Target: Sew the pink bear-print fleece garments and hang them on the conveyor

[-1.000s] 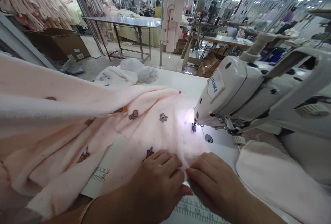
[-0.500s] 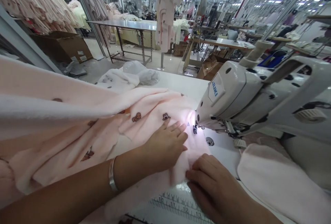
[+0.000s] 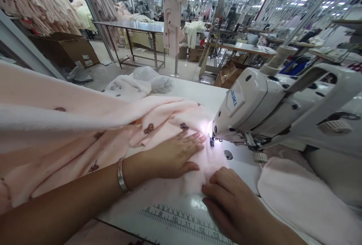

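A pale pink fleece fabric [image 3: 85,124] with small bear prints is spread over the white sewing table [image 3: 195,90] and drapes off to the left. My left hand [image 3: 172,154] lies flat on it, fingers apart, fingertips just left of the needle [image 3: 211,141]. My right hand [image 3: 229,199] is curled with its fingertips pressing the fabric's near edge below the needle. The white sewing machine [image 3: 254,105] rises on the right, and its lamp lights the cloth under the needle.
A printed ruler [image 3: 181,220] runs along the table's front edge. A folded pale pink piece [image 3: 299,196] lies at the right under the machine arm. A white bundle and a plastic bag [image 3: 141,80] sit at the table's far side. Hanging garments, boxes and work tables stand beyond.
My left hand left the near edge, reached forward and flattened on the fabric beside the needle. My right hand stayed at the near edge. The fabric slid away, uncovering more of the ruler.
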The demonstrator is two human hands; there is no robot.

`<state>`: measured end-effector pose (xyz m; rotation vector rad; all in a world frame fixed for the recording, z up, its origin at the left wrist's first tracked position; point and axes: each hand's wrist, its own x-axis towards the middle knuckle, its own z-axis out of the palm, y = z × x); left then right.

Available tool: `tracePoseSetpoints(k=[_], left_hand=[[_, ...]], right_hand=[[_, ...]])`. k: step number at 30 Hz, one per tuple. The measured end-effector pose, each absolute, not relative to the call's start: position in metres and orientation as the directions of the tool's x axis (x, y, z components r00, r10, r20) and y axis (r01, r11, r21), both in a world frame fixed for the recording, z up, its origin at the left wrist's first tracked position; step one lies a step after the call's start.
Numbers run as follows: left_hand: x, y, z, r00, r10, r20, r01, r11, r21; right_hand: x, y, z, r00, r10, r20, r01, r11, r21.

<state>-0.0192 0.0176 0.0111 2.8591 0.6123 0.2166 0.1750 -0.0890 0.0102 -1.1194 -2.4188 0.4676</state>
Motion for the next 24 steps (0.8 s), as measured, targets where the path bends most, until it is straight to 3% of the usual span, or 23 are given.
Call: tracePoseSetpoints(k=[3, 7, 12, 14, 19, 24], left_hand=[[-0.015, 0.004, 0.014, 0.864, 0.470, 0.181, 0.437, -0.878, 0.194], [-0.007, -0.028, 0.017, 0.849, 0.496, 0.185, 0.467, -0.866, 0.178], [-0.006, -0.033, 0.016, 0.841, 0.517, 0.161, 0.482, -0.850, 0.211], [-0.007, -0.030, 0.014, 0.840, 0.519, 0.158, 0.486, -0.849, 0.206], [-0.012, -0.029, 0.008, 0.844, 0.509, 0.171, 0.480, -0.858, 0.182], [-0.011, -0.021, -0.001, 0.821, 0.508, 0.260, 0.483, -0.861, 0.157]], right_hand=[[0.174, -0.090, 0.010, -0.576, 0.782, 0.239, 0.639, 0.612, -0.465], [0.176, -0.088, 0.011, -0.579, 0.773, 0.260, 0.619, 0.624, -0.477], [0.184, -0.085, 0.011, -0.500, 0.845, 0.190, 0.593, 0.494, -0.635], [0.186, -0.085, 0.009, -0.475, 0.861, 0.181, 0.603, 0.468, -0.646], [0.183, -0.085, 0.008, -0.534, 0.812, 0.236, 0.603, 0.561, -0.567], [0.185, -0.080, 0.013, -0.567, 0.790, 0.234, 0.680, 0.609, -0.409]])
